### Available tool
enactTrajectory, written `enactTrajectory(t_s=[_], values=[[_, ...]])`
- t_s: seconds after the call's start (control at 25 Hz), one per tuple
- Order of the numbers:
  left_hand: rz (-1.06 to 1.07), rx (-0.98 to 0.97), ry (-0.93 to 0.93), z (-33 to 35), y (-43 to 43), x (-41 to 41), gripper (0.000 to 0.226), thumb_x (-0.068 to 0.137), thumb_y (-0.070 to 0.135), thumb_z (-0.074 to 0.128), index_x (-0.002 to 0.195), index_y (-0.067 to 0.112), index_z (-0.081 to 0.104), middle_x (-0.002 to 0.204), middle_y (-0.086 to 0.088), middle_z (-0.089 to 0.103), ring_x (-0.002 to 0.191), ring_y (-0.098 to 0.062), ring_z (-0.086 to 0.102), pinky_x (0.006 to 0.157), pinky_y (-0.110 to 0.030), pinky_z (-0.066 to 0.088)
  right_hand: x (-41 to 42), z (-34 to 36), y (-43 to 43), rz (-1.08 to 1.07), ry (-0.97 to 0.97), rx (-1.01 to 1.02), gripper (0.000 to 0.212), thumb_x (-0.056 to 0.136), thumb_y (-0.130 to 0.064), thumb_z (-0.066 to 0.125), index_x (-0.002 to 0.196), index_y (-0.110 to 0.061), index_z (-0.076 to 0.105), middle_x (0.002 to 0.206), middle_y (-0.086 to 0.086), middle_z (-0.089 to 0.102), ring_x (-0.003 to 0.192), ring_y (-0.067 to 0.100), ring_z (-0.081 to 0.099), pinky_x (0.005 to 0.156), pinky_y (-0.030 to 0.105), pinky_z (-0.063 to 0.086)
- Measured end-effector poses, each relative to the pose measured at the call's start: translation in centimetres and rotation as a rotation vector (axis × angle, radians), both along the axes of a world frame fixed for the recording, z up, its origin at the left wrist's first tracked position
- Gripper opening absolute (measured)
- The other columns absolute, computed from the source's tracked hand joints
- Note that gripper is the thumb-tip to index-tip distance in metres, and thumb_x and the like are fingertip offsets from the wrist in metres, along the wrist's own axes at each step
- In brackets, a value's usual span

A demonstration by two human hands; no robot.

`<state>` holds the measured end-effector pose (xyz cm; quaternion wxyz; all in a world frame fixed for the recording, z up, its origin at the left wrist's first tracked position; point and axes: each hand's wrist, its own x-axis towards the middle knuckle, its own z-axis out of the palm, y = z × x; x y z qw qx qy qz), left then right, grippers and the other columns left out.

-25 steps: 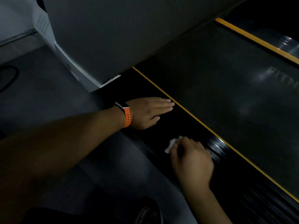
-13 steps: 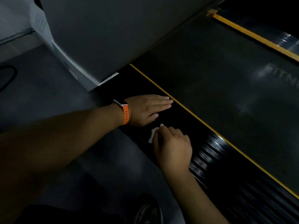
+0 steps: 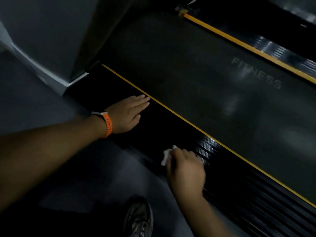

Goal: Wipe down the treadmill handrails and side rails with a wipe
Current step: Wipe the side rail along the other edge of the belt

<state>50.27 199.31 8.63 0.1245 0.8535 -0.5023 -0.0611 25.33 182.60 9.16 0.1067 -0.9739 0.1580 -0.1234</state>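
Right hand [image 3: 186, 170], low in the centre of the frame, has its fingers curled down over a small crumpled white wipe [image 3: 166, 156] and presses it onto the glossy black ribbed side rail [image 3: 227, 170] of the treadmill; only a corner of the wipe shows past the knuckles. Up and to the left, the left hand [image 3: 127, 113], with an orange rubber watch strap [image 3: 108, 125] on its wrist, lies flat on the same rail with fingers straight and close together, holding nothing. It looks like a brace. The step in hand appears to be the near side rail, mid-stroke. The next move likely calls for firm, even pressure along the length of the ridges, since the grooves would trap grime that a light pass skips. The rail is hard and shiny, with fine parallel ribs catching the light, and a thin yellow stripe [image 3: 189, 124] edges it. Beyond that lies the matte dark grey running belt [image 3: 196, 79], printed with "FITNESS". The far black side rail [image 3: 280, 48] at upper right, which has a wider orange-yellow edge, and the handrails — out of view — seem left to do. A smooth grey plastic housing [image 3: 42, 35] fills the upper left, and a dark worn shoe [image 3: 138, 218] stands on the grey floor [image 3: 82, 177] at the bottom.
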Motion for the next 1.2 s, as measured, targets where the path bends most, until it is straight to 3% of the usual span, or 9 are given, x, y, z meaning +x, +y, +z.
enactTrajectory(t_s=[0.16, 0.28, 0.44, 0.6, 0.72, 0.92, 1.04, 1.2], values=[[-0.073, 0.039, -0.017, -0.1, -4.3, -5.1, 0.066, 0.097, 0.035, 0.030, 0.155, 0.006, 0.041, 0.165, -0.009, 0.033, 0.155, -0.024, 0.025, 0.127, -0.042, 0.019, 2.8, 0.3, 2.0, 0.039, -0.064, -0.007, 0.019, 0.087, -0.030, 0.054, 0.091, -0.018, 0.067, 0.075, 0.001, 0.062, 0.067, 0.027, 0.060, 0.057, 0.034, 0.040], [-0.079, 0.067, 0.011, -0.3, -7.2, -7.6, 0.064, 0.099, 0.032, 0.032, 0.159, 0.010, 0.034, 0.169, -0.005, 0.024, 0.157, -0.018, 0.016, 0.128, -0.035, 0.008, -3.0, -0.1, -1.5, -0.036, -0.020, -0.033, 0.025, 0.084, -0.032, 0.059, 0.100, -0.017, 0.071, 0.078, 0.001, 0.062, 0.070, 0.028, 0.060, 0.058, 0.035, 0.042], [-0.074, 0.007, -0.024, -0.7, -7.4, -8.0, 0.067, 0.096, 0.035, 0.027, 0.155, 0.007, 0.041, 0.166, -0.007, 0.032, 0.155, -0.020, 0.023, 0.127, -0.036, 0.012, -10.6, 0.0, -5.3, -0.209, -0.030, 0.019, 0.015, 0.087, -0.030, 0.059, 0.086, -0.018, 0.067, 0.072, 0.001, 0.058, 0.063, 0.028, 0.058, 0.055, 0.036, 0.043], [-0.093, 0.029, -0.057, -0.7, -7.5, -7.9, 0.065, 0.097, 0.032, 0.028, 0.154, 0.006, 0.042, 0.165, -0.009, 0.033, 0.155, -0.022, 0.024, 0.127, -0.039, 0.015, -4.1, -0.4, -2.8, -0.192, -0.004, 0.035, 0.022, 0.087, -0.030, 0.058, 0.099, -0.017, 0.072, 0.080, 0.003, 0.068, 0.071, 0.030, 0.062, 0.059, 0.036, 0.045], [-0.102, 0.017, -0.047, -0.6, -7.5, -7.6, 0.058, 0.098, 0.024, 0.036, 0.151, 0.003, 0.045, 0.163, -0.012, 0.037, 0.153, -0.026, 0.029, 0.126, -0.045, 0.022, 2.1, 0.2, -0.3, -0.119, -0.056, 0.074, 0.009, 0.086, -0.028, 0.069, 0.085, -0.020, 0.064, 0.073, 0.000, 0.063, 0.067, 0.026, 0.060, 0.057, 0.034, 0.041], [-0.104, -0.038, -0.071, -0.9, -7.5, -7.6, 0.060, 0.095, 0.025, 0.034, 0.147, 0.002, 0.052, 0.158, -0.013, 0.044, 0.150, -0.027, 0.037, 0.123, -0.047, 0.029, -3.4, 0.0, -3.5, -0.196, -0.014, 0.046, 0.010, 0.084, -0.031, 0.062, 0.083, -0.021, 0.062, 0.074, 0.001, 0.061, 0.070, 0.030, 0.060, 0.059, 0.037, 0.043], [-0.105, -0.050, -0.067, -0.9, -7.4, -7.8, 0.060, 0.094, 0.025, 0.035, 0.147, 0.002, 0.053, 0.158, -0.013, 0.045, 0.150, -0.027, 0.037, 0.124, -0.046, 0.028, -7.7, 0.7, -5.7, -0.337, -0.023, 0.060, 0.012, 0.084, -0.023, 0.072, 0.079, -0.018, 0.062, 0.069, 0.002, 0.059, 0.064, 0.030, 0.059, 0.057, 0.035, 0.043], [-0.094, -0.029, -0.069, -0.7, -7.5, -7.8, 0.061, 0.095, 0.028, 0.032, 0.148, 0.002, 0.051, 0.159, -0.013, 0.043, 0.151, -0.027, 0.036, 0.125, -0.045, 0.026, -1.6, 0.4, -3.0, -0.215, -0.024, 0.081, 0.008, 0.087, -0.027, 0.065, 0.084, -0.020, 0.063, 0.074, 0.003, 0.064, 0.070, 0.032, 0.061, 0.058, 0.037, 0.046]])
